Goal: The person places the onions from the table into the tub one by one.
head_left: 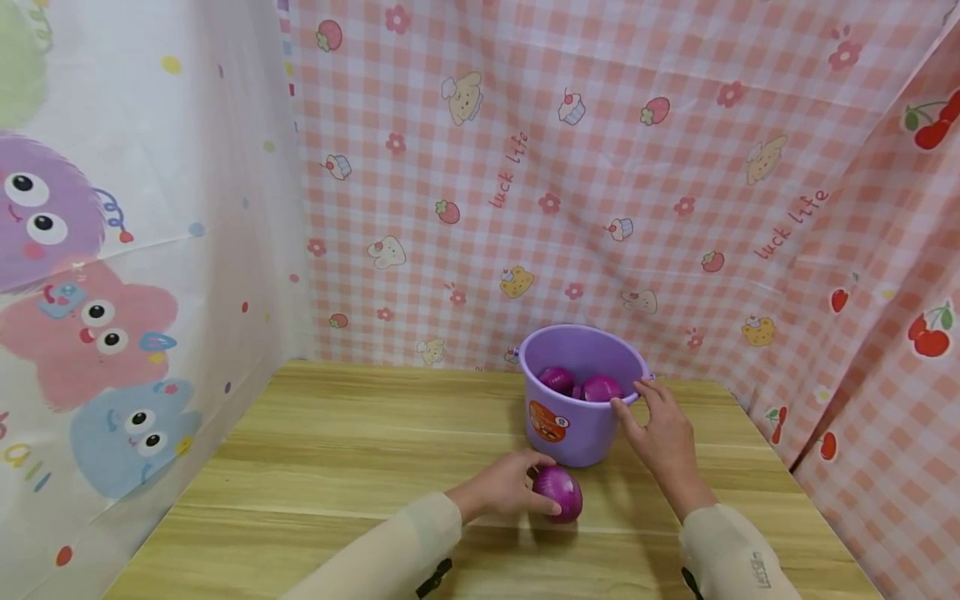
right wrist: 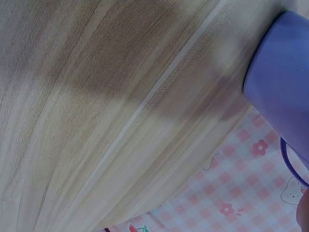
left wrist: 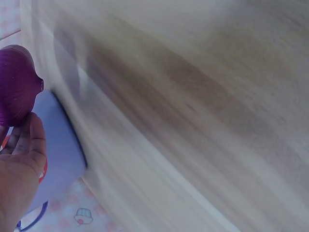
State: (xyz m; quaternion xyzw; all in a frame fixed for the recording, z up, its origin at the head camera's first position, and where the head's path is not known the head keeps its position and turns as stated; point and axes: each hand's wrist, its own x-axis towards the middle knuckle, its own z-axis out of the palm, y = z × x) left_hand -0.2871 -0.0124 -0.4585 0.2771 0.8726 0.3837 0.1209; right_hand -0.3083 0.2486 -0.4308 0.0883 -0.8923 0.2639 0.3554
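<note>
My left hand (head_left: pixel 504 485) grips a purple-red onion (head_left: pixel 561 493) between thumb and fingers, just in front of a purple bucket (head_left: pixel 577 443). In the left wrist view the same onion (left wrist: pixel 18 84) shows its stubby end, with the bucket (left wrist: pixel 58 150) behind it. On the bucket's right side, my right hand (head_left: pixel 667 437) holds the rim with thumb and fingers. More onions (head_left: pixel 602 388) lie inside the bucket, partly covered by its front wall. Only a bit of the right hand (right wrist: pixel 302 212) shows in the right wrist view, beside the bucket's side wall (right wrist: pixel 282 72).
Everything stands on a wood-grain table (head_left: pixel 360 450). A pink checked cloth (head_left: pixel 480 208) hangs behind it and along the right, while a white cartoon-print cloth (head_left: pixel 225 208) hangs on the left. The bucket's thin handle (right wrist: pixel 291 164) hangs down its side.
</note>
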